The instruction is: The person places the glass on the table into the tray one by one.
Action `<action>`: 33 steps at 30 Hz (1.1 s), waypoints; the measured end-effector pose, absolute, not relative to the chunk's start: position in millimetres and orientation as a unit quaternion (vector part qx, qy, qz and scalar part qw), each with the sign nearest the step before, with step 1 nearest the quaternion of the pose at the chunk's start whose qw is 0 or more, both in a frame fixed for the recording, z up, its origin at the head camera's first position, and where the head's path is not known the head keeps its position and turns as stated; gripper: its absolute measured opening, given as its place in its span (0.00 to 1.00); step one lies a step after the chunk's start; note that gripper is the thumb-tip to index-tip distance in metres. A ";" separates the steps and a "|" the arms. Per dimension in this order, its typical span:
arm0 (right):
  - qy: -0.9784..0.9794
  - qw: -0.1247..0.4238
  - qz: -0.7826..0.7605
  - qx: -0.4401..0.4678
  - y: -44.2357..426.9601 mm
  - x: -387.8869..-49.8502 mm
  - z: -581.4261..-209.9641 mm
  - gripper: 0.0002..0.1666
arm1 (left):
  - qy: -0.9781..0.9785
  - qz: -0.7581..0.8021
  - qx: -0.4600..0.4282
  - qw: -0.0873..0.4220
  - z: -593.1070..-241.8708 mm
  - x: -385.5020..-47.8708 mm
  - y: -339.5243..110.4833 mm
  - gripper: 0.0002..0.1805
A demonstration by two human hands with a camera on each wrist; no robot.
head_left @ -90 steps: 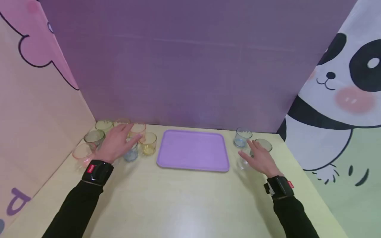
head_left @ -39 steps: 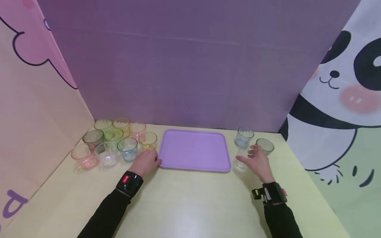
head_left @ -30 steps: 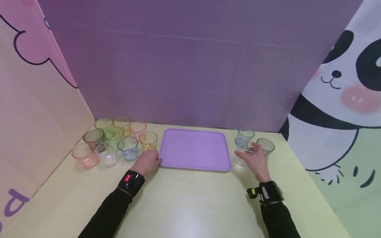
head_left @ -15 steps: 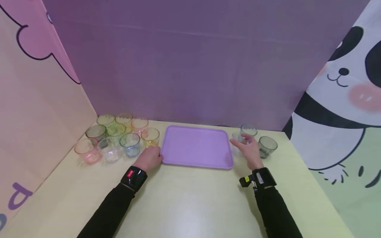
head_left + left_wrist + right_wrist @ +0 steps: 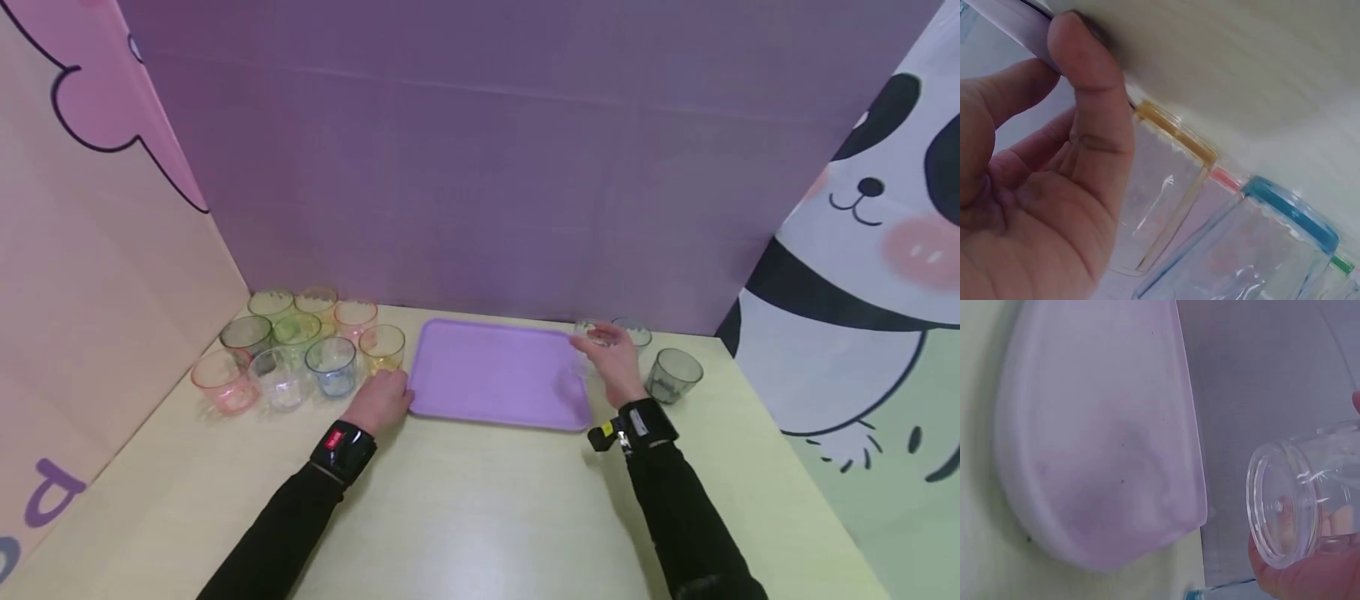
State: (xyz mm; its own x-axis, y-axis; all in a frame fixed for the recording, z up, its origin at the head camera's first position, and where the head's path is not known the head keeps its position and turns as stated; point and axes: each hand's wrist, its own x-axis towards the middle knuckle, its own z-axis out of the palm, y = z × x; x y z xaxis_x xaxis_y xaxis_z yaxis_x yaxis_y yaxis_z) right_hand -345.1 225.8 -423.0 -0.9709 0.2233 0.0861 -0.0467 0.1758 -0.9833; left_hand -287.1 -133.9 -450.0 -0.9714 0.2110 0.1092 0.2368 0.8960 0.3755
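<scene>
In the head view my right hand (image 5: 613, 367) grips a clear glass (image 5: 1282, 503) over the right side of the lilac tray (image 5: 495, 375). The right wrist view shows the glass's round base, held above the tray, with fingers wrapped about its side. My left hand (image 5: 380, 402) is at the tray's near-left edge; the left wrist view has its thumb and finger pinching the rim. Just behind that hand stand a yellow glass (image 5: 382, 348) and a blue glass (image 5: 332, 367). Beyond the right hand, a bluish glass (image 5: 637, 332) is partly hidden.
Several tinted glasses crowd the left back corner, including a pink glass (image 5: 227, 383), another clear glass (image 5: 282, 382) and a green glass (image 5: 297, 332). On the right stands a grey glass (image 5: 674, 377). A purple backdrop (image 5: 450, 183) rises behind the table (image 5: 465, 508).
My left hand has come from above the left glasses to the tray's edge. My right hand has taken hold of the clear glass, lifted it and carried it leftward to the tray.
</scene>
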 end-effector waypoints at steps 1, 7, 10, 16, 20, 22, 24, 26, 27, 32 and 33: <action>-0.756 0.106 0.642 -0.061 224.4 -347.5 -422.9 0.46 | -0.973 -0.197 -0.113 0.029 -450.7 -287.5 -133.4 0.08; -0.748 0.103 0.653 -0.065 214.5 -356.8 -423.9 0.45 | -0.973 -0.202 -0.112 0.021 -454.0 -288.5 -131.2 0.06; -0.756 0.102 0.644 -0.065 210.8 -360.9 -424.6 0.46 | -0.972 -0.205 -0.116 0.023 -453.1 -287.8 -131.0 0.05; -0.761 0.098 0.638 -0.060 206.9 -369.3 -426.6 0.48 | -0.970 -0.208 -0.121 0.025 -450.6 -285.8 -130.0 0.04; -0.758 0.094 0.643 -0.058 204.2 -373.1 -427.2 0.48 | -0.970 -0.206 -0.124 0.024 -449.7 -283.9 -129.4 0.04; -0.752 0.098 0.650 -0.054 201.6 -375.1 -426.9 0.47 | -0.971 -0.202 -0.124 0.026 -449.1 -283.2 -129.3 0.04; -0.746 0.103 0.656 -0.050 199.4 -376.9 -426.5 0.46 | -0.972 -0.199 -0.124 0.028 -449.1 -283.2 -129.5 0.04; -0.739 0.109 0.662 -0.053 197.6 -378.8 -426.0 0.45 | -0.972 -0.197 -0.125 0.030 -449.1 -283.7 -129.7 0.04; -0.737 0.111 0.665 -0.056 197.1 -379.7 -425.6 0.45 | -0.972 -0.198 -0.125 0.031 -449.0 -283.8 -129.7 0.04; -0.726 0.122 0.673 -0.068 196.7 -384.7 -425.7 0.45 | -0.971 -0.201 -0.125 0.025 -449.4 -285.3 -129.5 0.04; -0.726 0.124 0.672 -0.069 196.9 -386.0 -426.1 0.45 | -0.971 -0.202 -0.125 0.023 -449.4 -285.3 -129.5 0.04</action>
